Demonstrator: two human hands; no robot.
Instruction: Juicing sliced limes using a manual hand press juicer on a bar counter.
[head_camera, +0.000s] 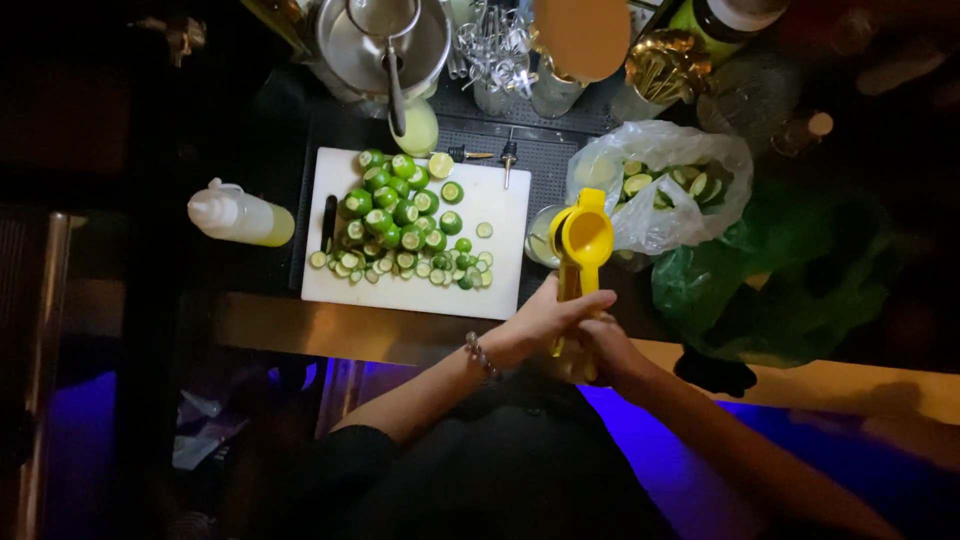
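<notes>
Both hands clamped round the handles of the yellow citrus press (581, 250): my left hand (545, 318) wraps over the top, right hand (603, 345) grips just below, touching it. Press cup sits over a small container (541, 240) at the right edge of the white cutting board (500, 290); can't tell if a lime is inside the cup. Done so far, by my read: spent halves already in the clear plastic bag (665, 180) to the right. Left: a big pile of limes (395, 205) w/ trimmed ends on the board, knife (329, 222) beside them. Squeeze bottle (240, 216) lies well left. I'd say far from finished.
</notes>
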